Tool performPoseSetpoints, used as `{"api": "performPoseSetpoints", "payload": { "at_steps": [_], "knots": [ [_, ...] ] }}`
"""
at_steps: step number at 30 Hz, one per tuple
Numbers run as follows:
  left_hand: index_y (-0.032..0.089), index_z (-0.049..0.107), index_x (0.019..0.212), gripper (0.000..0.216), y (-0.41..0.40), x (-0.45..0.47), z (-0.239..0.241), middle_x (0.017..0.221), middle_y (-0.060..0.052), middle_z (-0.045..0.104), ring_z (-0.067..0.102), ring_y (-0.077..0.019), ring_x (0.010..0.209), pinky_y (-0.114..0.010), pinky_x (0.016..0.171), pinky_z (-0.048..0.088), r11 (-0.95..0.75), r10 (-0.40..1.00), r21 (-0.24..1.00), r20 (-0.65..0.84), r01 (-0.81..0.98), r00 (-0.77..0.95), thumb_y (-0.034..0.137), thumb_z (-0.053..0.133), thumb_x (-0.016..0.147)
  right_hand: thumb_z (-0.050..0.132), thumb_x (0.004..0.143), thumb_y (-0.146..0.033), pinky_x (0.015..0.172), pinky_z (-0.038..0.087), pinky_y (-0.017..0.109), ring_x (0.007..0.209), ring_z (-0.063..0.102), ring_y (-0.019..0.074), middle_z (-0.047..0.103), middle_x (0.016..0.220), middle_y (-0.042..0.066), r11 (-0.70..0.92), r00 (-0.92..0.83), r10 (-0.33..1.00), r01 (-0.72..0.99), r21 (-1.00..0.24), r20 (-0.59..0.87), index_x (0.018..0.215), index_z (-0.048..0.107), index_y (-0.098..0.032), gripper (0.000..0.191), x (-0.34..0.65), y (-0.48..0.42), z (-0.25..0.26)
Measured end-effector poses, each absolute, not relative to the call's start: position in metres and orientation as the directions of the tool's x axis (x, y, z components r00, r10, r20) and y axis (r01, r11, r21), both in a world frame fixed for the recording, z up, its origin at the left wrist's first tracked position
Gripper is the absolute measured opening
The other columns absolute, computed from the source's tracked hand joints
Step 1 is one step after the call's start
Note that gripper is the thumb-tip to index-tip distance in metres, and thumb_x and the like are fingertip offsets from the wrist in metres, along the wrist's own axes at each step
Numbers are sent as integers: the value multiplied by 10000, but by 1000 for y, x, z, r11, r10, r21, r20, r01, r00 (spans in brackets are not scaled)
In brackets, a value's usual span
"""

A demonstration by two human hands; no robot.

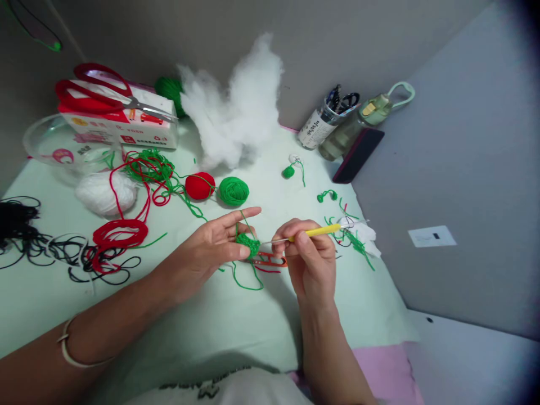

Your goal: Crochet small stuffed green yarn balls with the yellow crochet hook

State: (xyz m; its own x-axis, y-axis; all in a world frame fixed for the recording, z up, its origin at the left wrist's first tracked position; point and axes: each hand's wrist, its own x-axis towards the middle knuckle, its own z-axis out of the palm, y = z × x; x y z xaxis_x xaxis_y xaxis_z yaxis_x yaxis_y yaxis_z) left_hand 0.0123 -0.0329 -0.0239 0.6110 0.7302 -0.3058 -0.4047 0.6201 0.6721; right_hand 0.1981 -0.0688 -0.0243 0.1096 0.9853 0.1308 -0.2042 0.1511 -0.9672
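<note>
Your left hand [206,243] pinches the green crochet piece [248,245] beneath its thumb, the index finger stretched out with a strand of green yarn [248,224] running over it. Your right hand [310,253] grips the yellow-handled crochet hook [318,231] like a pencil, just to the right of the crochet piece, its metal shaft pointing at the edge. Whether the tip sits inside a stitch is too small to tell.

You seem to be mid-stitch; the next move likely calls for a steady pinch on the fabric, tension on the index-finger strand, and a small turn of the wrist to catch yarn.

Below the crochet piece hangs a loose green loop [248,288], and just right of it lies an orange-handled tool [270,260], partly hidden. Beyond the crochet piece, slightly left, sits a green yarn ball [234,192], with a red yarn ball [199,186] farther left. White stuffing [236,112] rises well beyond it. To its right, past your hook, lie green yarn scraps [360,244].
</note>
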Motion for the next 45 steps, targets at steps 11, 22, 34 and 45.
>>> {"api": "performPoseSetpoints", "payload": {
  "at_steps": [11,22,34,45],
  "knots": [
    [218,585,1393,704,-40,18,-30,1144,-73,718,679,-221,1047,-334,904,530,613,707,708,-293,-351,644,198,847,740,612,956,-144,743,571,372,934,685,211,757,1053,44,514,-52,839,400,-759,542,1180,754,-371,350,192,-79,-27],
    [286,472,1505,810,-34,9,-31,1136,-56,704,663,-223,1084,-335,908,498,647,613,707,-260,-285,746,218,826,779,669,933,-211,657,567,345,823,674,194,745,906,43,365,-22,929,195,-910,368,1006,800,-313,182,198,-73,-23],
    [327,452,1525,735,-35,10,-28,920,28,687,600,-132,858,-265,819,431,677,665,661,-359,-325,654,250,700,838,631,930,-111,762,591,385,995,675,225,723,1165,48,545,-89,774,596,-589,626,1314,669,-420,494,182,-87,-37],
    [119,371,1542,813,-34,12,-24,949,-78,740,638,-191,813,-310,738,405,748,614,528,-324,-401,719,264,682,805,634,965,-278,584,564,304,709,646,150,678,909,36,287,69,958,-147,-947,279,1015,787,-288,161,186,-72,-31]
  ]
}}
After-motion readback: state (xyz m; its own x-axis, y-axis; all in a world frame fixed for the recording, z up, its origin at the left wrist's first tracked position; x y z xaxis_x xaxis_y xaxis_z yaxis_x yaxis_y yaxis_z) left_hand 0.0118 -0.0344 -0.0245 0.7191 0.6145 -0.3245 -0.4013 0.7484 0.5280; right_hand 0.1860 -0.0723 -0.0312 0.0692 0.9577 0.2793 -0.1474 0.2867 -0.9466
